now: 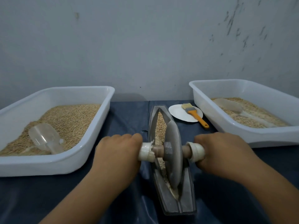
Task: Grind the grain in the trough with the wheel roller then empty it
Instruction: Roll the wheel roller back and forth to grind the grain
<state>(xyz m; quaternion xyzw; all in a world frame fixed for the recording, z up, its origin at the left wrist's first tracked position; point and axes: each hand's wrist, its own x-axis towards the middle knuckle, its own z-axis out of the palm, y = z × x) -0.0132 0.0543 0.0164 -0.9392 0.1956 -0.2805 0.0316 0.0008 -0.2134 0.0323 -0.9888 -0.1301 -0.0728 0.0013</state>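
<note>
Both hands gripped the wheel roller's axle, one at each end, fingers curled round the white-wrapped handles. At the far left, a white plastic tub (90, 138) sat on the dark blue table cover (129, 117), holding whole grain (71, 117). A clear plastic scoop (45, 138) lay on that grain near the tub's near edge, bowl pointing away.

The left hand (116, 152) closed fully over the left handle (146, 151), knuckles up; only the inner end of the wrapping showed beyond the fist. The wheel roller (174, 152) stood on edge in the metal trough (187, 191), its disc leaning slightly from upright, with a grey hub and a brown axle through its centre. The trough ran from near to far in the centre of the table, boat-shaped with pointed ends. Whole grain (160, 125) filled the groove on the far side of the disc; paler, crushed material (171, 189) lay in the groove on the near side.

The right hand (221, 152) wrapped the right handle (196, 151) in the same manner.

A white plate (178, 113) lay just beyond the trough's far end, to the right. A pastry brush (194, 113) with an orange handle rested across it, bristles on the plate and handle overhanging the near rim. At the far right, a second white tub (226, 123) held a thinner layer of grain (252, 117) with a second clear scoop (228, 105) lying on it.
</note>
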